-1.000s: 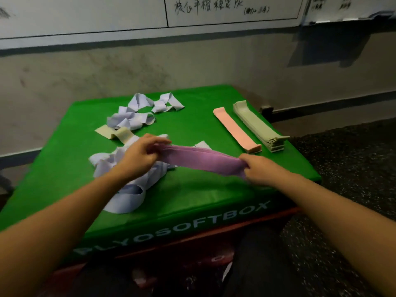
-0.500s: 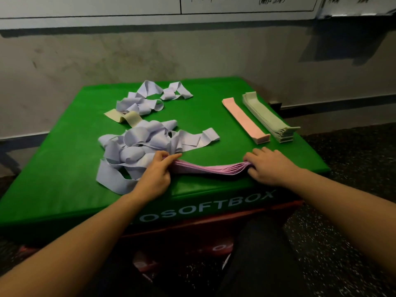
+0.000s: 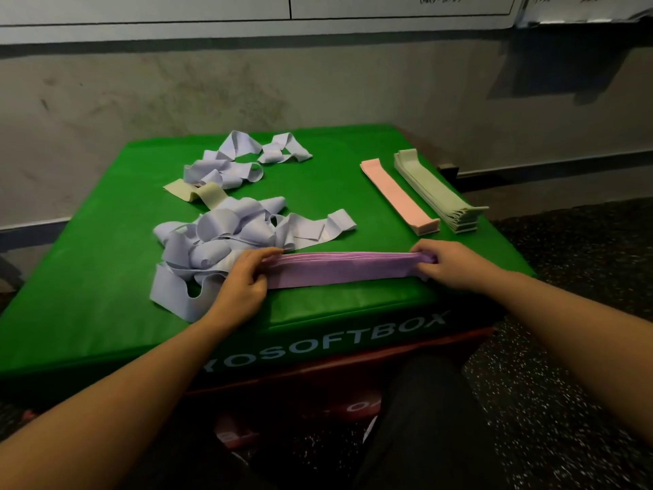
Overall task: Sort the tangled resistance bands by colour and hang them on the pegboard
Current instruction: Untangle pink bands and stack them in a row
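Observation:
A flat stack of purple bands lies stretched along the front of the green soft box. My left hand pinches its left end and my right hand grips its right end. Behind my left hand sits a tangled heap of pale blue bands. A smaller pale blue tangle lies farther back, with a cream band beside it. At the right side rest a flat pink stack and a flat pale green stack.
The box stands against a grey wall with a whiteboard above it. Dark speckled floor lies to the right. My dark-clothed knee is under the box's front edge. No pegboard is in view.
Both hands brought the purple stack down from the air onto the box's front edge. It now lies flat, drawn out a little wider between my hands.

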### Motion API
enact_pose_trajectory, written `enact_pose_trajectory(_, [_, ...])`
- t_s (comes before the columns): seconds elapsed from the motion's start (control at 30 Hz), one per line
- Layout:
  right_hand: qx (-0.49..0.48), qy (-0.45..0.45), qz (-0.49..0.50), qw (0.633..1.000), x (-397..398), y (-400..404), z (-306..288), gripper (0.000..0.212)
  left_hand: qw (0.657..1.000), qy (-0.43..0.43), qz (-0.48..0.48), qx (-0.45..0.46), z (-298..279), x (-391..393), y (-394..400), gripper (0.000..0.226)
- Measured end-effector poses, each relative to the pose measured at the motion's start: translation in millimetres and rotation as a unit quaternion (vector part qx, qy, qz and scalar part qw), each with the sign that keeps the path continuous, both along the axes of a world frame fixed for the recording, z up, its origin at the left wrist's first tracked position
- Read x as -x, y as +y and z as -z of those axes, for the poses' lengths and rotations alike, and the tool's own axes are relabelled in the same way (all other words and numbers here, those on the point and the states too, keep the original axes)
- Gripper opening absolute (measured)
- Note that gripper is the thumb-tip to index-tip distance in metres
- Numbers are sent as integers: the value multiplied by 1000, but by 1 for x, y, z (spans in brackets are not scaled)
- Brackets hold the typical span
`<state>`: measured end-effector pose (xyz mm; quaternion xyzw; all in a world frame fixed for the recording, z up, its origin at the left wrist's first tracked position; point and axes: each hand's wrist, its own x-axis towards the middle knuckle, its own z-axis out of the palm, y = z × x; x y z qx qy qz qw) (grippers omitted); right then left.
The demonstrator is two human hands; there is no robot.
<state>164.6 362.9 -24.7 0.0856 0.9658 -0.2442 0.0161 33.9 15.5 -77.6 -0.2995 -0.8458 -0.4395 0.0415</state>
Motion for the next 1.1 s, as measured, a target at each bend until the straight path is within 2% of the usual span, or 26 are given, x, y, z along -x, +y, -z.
enact_pose_trajectory(0.1, [10,0,-9,1000,-4,-1,4,17,998,-17,-24,-51,-10,2,5,57])
enact_pose_trajectory(0.23, [38,-8,-14,999,-14,-1,7,41,994,-30,-34,-101,-44,6,24,57])
enact_pose_trajectory(0.33, [113,21,1,993,-20,0,6,37,990,-51,-55,-118,-69,24,41,60])
enact_pose_trajectory(0.47, [212,72,-12,974,-22,-2,2,24,990,-105,-64,-74,-91,66,69,57])
enact_pose_trajectory(0.6, [233,67,-8,970,-19,-7,-5,18,995,-77,-52,-31,-105,101,112,57])
enact_pose_trajectory(0.7, [245,28,-21,969,-16,-4,-7,33,997,-43,-63,18,-110,124,145,56])
enact_pose_trajectory(0.77, [240,-10,-45,970,-12,-1,-4,49,996,-31,-64,49,-110,139,165,53])
enact_pose_trajectory(0.83, [205,-2,-47,978,-3,-2,3,55,996,-15,-59,71,-109,153,184,50])
enact_pose_trajectory(0.9, [147,53,-29,987,11,0,11,51,995,0,-52,90,-104,169,200,50])
enact_pose_trajectory(1.03, [69,123,-47,989,37,10,15,24,994,-13,-35,105,-96,200,232,53])
enact_pose_trajectory(1.1, [26,146,-61,987,51,16,16,23,993,-16,-32,108,-92,213,245,53])
